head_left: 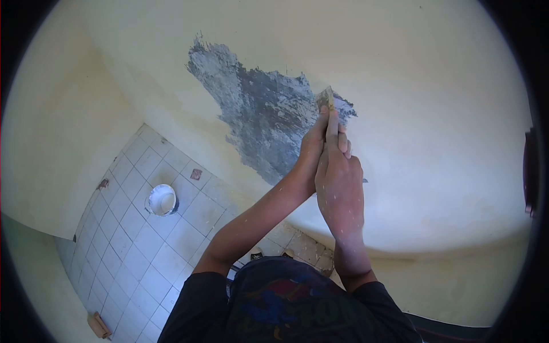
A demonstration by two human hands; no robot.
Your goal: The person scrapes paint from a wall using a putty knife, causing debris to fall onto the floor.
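Note:
A scraper (324, 97) with a flat, worn blade rests against the wall at the right end of a grey patch (266, 111), where the paint is off and the surface is rough and streaked. My left hand (314, 139) is closed round the scraper, its thumb up near the blade. Just below and to the right, my right hand (340, 174) is closed on the same tool, a finger stretched along it towards the blade. Both hands hide the handle. White specks dot my right hand and forearm.
Cream-painted wall (429, 114) surrounds the patch. On the tiled floor (134, 251) at lower left stands a white bucket (163, 200) with whitish residue inside. A brown block-like object (99, 324) lies near the bottom left. Something dark (531, 171) is at the right edge.

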